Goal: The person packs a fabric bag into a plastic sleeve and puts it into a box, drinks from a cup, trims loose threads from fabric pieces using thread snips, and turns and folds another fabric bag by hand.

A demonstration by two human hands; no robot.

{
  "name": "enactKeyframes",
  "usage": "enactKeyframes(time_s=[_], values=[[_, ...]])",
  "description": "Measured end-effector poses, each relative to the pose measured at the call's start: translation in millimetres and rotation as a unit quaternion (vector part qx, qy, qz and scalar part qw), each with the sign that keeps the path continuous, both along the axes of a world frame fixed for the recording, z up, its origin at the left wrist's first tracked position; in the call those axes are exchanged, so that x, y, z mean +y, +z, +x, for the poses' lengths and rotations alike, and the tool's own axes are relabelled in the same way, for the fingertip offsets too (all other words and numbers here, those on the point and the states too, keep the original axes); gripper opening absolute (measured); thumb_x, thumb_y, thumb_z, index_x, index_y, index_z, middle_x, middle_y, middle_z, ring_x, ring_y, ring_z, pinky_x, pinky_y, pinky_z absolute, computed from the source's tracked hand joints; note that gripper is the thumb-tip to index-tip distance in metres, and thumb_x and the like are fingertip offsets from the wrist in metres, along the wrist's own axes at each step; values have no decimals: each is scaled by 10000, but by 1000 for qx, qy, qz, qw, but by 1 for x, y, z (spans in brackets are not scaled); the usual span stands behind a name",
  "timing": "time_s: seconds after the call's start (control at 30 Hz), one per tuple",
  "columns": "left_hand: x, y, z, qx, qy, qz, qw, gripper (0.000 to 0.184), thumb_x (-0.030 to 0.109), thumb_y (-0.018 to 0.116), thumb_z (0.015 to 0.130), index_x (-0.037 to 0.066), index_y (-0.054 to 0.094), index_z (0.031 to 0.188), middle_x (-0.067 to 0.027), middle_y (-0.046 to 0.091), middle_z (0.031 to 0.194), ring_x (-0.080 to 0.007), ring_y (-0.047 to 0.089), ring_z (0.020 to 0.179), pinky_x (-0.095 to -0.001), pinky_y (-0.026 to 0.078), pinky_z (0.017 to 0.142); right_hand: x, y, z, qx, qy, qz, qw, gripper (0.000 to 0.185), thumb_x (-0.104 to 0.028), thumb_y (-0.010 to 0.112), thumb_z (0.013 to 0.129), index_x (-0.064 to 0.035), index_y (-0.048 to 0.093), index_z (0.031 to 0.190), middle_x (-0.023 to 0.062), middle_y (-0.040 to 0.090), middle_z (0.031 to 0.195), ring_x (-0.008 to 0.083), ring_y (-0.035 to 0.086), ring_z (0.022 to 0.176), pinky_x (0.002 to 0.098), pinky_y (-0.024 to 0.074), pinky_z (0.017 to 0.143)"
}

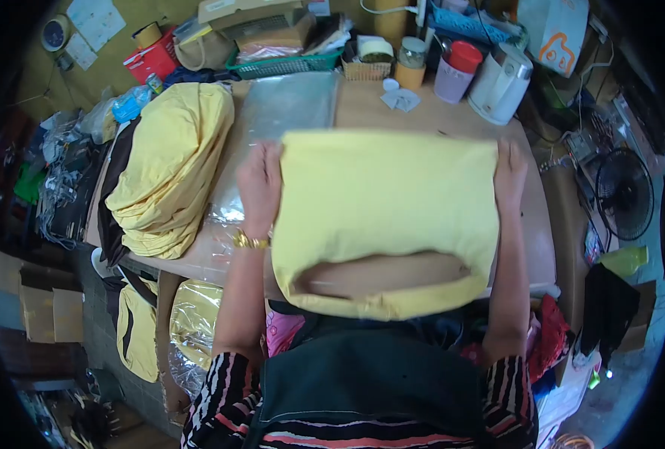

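A yellow cloth piece (388, 194) is stretched flat between my two hands, above the front part of the brown table (437, 112). Near its lower edge is a long oval opening, through which the table shows. My left hand (260, 183), with a gold bracelet at the wrist, grips the upper left corner. At the upper right corner, the fingers of my right hand (510, 173) are closed on the cloth. Left of my left hand lies a big pile of yellow cloth (171, 165), touching neither hand.
Clear plastic sheets (291, 105) lie behind my left hand. Along the back stand a green basket (287, 66), a jar (411, 63), a pink cup with a red lid (458, 71) and a white kettle (501, 82). A black fan (624, 187) is at the right.
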State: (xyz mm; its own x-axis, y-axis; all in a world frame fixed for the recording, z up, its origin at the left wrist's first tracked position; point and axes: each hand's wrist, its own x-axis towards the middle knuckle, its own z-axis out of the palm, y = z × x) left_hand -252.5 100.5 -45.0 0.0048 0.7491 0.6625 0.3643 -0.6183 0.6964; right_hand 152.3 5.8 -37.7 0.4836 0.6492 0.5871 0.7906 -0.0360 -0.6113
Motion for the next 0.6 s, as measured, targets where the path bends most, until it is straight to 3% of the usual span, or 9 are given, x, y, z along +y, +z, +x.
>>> enactKeyframes(time_s=[0.07, 0.13, 0.23, 0.27, 0.3, 0.33, 0.4, 0.5, 0.6], values=[[12, 33, 0, 57, 63, 127, 988, 72, 66, 615, 903, -4, 617, 918, -114, 628, 849, -188, 586, 704, -302, 458, 645, 17, 26, -1, -46, 24, 133, 990, 199, -135, 529, 966, 49, 585, 916, 176, 620, 797, 251, 621, 786, 348, 476, 728], [9, 56, -9, 108, 104, 189, 970, 79, 52, 616, 888, 1, 629, 947, -124, 643, 909, -208, 606, 735, -309, 468, 667, -1, 50, -15, -25, 74, 106, 991, 165, -129, 544, 963, 28, 585, 987, 147, 616, 852, 209, 594, 838, 316, 463, 778], [-29, 59, -22, 189, -188, -36, 963, 159, 84, 669, 844, 18, 650, 988, -126, 662, 909, -237, 633, 815, -335, 486, 727, -42, 36, -60, 52, 273, -20, 960, 136, -75, 586, 916, -5, 593, 1033, 103, 619, 905, 166, 589, 869, 280, 458, 808], [-48, 59, -19, 226, -257, -90, 935, 176, 120, 692, 843, 20, 657, 983, -116, 664, 905, -234, 636, 840, -349, 480, 787, -65, 35, -92, 37, 254, -134, 957, 136, -61, 641, 856, -16, 608, 980, 85, 617, 852, 200, 609, 835, 311, 469, 830], [-67, 60, -14, 261, -324, -144, 898, 199, 157, 715, 841, 22, 663, 978, -106, 665, 900, -231, 639, 865, -363, 475, 848, -81, 23, -108, -74, 295, -135, 943, 151, -99, 677, 830, -26, 615, 947, 80, 614, 825, 219, 611, 822, 337, 473, 845], [-79, 52, -13, 261, -326, -147, 897, 199, 157, 715, 841, 22, 663, 978, -106, 665, 900, -231, 639, 865, -363, 475, 848, -92, 9, -119, -185, 332, -133, 915, 174, -138, 714, 805, -36, 623, 914, 74, 610, 797, 238, 612, 808, 363, 477, 860], [-95, 26, -13, 383, -334, -57, 860, 274, 266, 766, 794, 66, 686, 963, -109, 671, 912, -235, 649, 898, -427, 412, 969, -112, -2, -146, -219, 296, -105, 924, 217, -194, 736, 774, -46, 618, 882, 73, 599, 780, 250, 601, 790, 388, 475, 858], [-94, -12, -19, 385, -235, 26, 892, 229, 291, 762, 781, 99, 701, 889, -73, 676, 867, -240, 640, 870, -451, 352, 1016, -120, -38, -136, -266, 267, -75, 923, 294, -310, 751, 752, -63, 596, 789, 72, 575, 716, 255, 568, 706, 402, 457, 835], [-75, -42, -40, 403, -201, -16, 893, 151, 261, 712, 839, 111, 696, 838, -33, 665, 786, -223, 633, 803, -411, 367, 962, -118, -68, -101, -264, 264, -83, 924, 351, -365, 743, 768, -72, 568, 683, 78, 533, 623, 262, 516, 606, 397, 438, 787]])
